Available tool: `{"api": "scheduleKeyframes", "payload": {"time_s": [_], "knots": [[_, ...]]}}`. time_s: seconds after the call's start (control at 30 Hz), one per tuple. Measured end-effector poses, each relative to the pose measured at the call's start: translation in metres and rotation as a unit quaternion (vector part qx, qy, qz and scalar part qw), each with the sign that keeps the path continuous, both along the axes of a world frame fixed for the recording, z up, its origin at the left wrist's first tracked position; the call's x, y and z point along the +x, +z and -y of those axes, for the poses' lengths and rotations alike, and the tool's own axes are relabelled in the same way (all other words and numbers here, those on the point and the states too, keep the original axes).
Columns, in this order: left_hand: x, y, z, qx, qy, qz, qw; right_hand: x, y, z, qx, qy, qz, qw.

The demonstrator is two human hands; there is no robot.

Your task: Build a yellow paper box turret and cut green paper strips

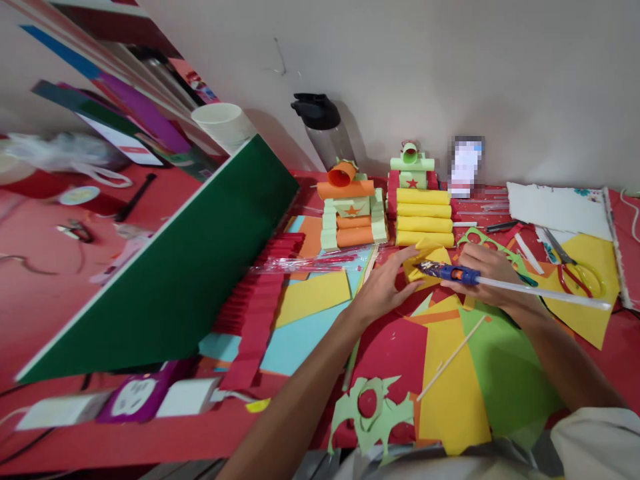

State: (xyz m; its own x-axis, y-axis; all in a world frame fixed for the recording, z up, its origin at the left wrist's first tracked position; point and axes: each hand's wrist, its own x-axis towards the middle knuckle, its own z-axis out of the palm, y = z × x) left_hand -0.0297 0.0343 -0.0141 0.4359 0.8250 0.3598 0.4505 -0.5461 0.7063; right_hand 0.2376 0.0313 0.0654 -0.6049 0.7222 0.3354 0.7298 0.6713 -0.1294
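Note:
My left hand [383,287] pinches a folded yellow paper piece [436,253] between thumb and fingers, in front of the paper models. A blue glue gun [463,274] is gripped in my right hand [485,270], its nozzle against or just over the yellow paper. From its back a long clear glue stick [545,293] points right. Just behind stands a model with yellow paper rolls [425,217], a red star and a green tube on top. Left of it is an orange and light green paper model [353,207] with an orange star.
A green board [175,267] leans upright at left, beside red corrugated paper [255,327]. Scissors [570,263] lie on yellow paper at right. Coloured sheets [450,373] and cut scraps cover the front. A bottle [325,130] and phone [465,167] stand by the wall.

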Motion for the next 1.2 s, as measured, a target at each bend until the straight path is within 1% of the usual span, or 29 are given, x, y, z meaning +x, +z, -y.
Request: {"api": "scheduleKeyframes", "payload": {"time_s": [0.17,0.3,0.37,0.47,0.63,0.77,0.87,1.0,1.1,1.2], "knots": [[0.001,0.001,0.000,-0.002,0.005,0.003,1.000,0.010,0.014,0.000,-0.026,-0.023,-0.019,0.999],[0.002,0.000,0.001,-0.005,0.010,0.006,1.000,0.015,0.030,0.003,-0.073,-0.007,-0.061,0.995],[0.001,-0.001,0.001,-0.006,0.009,0.003,1.000,0.016,0.034,0.003,-0.079,-0.005,-0.080,0.994],[0.001,-0.001,0.001,-0.004,0.004,0.001,1.000,0.015,0.030,0.002,-0.055,-0.010,-0.072,0.996],[0.001,0.001,0.001,0.012,-0.002,0.006,1.000,0.007,0.012,0.000,0.004,-0.008,-0.021,1.000],[0.001,0.002,0.001,0.023,-0.002,-0.010,1.000,0.001,0.012,0.003,0.027,0.009,0.015,0.999],[0.001,0.002,0.001,0.021,0.005,-0.017,1.000,0.005,0.020,0.003,0.017,0.010,0.015,1.000],[0.000,0.003,0.001,0.017,0.007,-0.016,1.000,0.023,0.030,-0.002,-0.036,-0.025,-0.025,0.999],[0.000,0.005,0.001,0.012,0.011,-0.034,0.999,0.032,0.031,-0.005,-0.045,-0.051,-0.039,0.997],[0.000,0.004,0.001,0.005,0.017,-0.041,0.999,0.031,0.029,-0.006,-0.050,-0.057,-0.040,0.996]]}}
